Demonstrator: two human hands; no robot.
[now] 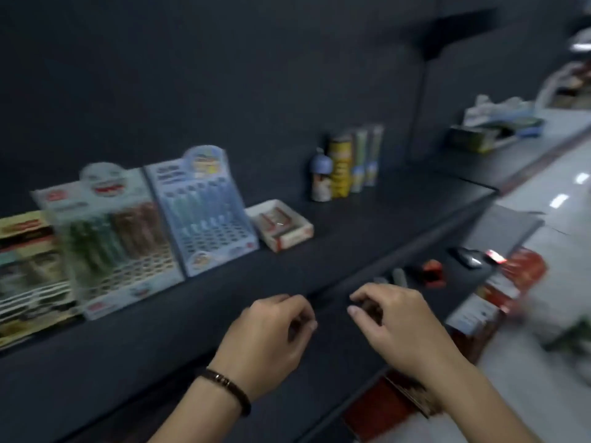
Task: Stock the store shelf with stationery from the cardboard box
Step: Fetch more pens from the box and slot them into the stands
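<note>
A dark shelf point(367, 215) runs across the blurred view. On it stand two pen display racks, one green-brown point(108, 241) and one blue point(204, 212), plus a small white tray point(281, 228) of erasers. My left hand point(271, 337) hovers over the shelf's front edge, fingers loosely curled, nothing in it. My right hand point(393, 321) hangs beside it, fingers also curled; something dark shows under them, too blurred to tell. A cardboard box edge point(412, 394) shows under my right wrist.
Tall tubes and a small bottle point(345, 167) stand further right on the shelf. Striped packs point(25, 270) lean at the far left. Red and white packages point(499, 292) lie on the lower shelf at right. White floor point(543, 199) stretches beyond.
</note>
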